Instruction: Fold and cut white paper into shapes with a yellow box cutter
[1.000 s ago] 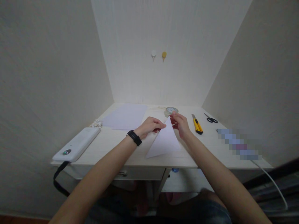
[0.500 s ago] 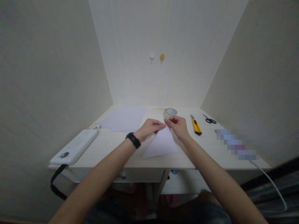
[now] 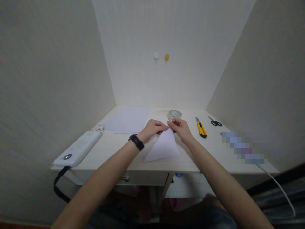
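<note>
The triangular paper [image 3: 162,146] sits toward the six o'clock edge of the desk [image 3: 107,157], its tip near twelve; it should handle as light, flexible and easily creased, so grip it near that tip. The left hand [image 3: 152,128] pinches it there from nine o'clock, the right hand [image 3: 181,129] from three, thumbs against fingers.
</note>
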Demonstrator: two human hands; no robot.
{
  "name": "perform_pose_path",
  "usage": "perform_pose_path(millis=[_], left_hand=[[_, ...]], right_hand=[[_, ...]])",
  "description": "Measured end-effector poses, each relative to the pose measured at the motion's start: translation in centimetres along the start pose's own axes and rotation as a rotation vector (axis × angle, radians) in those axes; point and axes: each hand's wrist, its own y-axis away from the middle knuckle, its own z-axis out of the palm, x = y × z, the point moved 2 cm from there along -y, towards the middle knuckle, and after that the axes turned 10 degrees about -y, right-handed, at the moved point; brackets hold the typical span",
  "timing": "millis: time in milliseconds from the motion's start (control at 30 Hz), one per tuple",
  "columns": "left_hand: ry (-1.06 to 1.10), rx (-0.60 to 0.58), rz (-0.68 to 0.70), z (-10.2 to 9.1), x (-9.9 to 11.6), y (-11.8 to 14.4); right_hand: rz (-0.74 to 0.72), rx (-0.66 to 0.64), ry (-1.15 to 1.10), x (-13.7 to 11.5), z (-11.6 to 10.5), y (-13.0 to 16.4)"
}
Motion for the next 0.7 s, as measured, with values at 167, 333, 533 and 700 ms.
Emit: perform_pose_path(millis=[167,333,533,700], left_hand=[[-0.025,0.029,-0.007,-0.1,0.0,0.0],[0.002,0.002,-0.043,-0.1,-0.2,-0.2],[0.076,-0.020,-0.093,0.1,-0.2,0.0],[0.085,0.014,-0.113,-0.1,-0.4,-0.2]], right_hand=[[0.077,-0.040,-0.023,0.1,-0.1,0.0],[-0.038,0.029,-0.016,-0.1,-0.4,-0.2],[-0.091,0.126,-0.057,-0.2,-1.0,-0.5],[-0.021,0.183,-0.076,-0.3,-1.3,-0.5]])
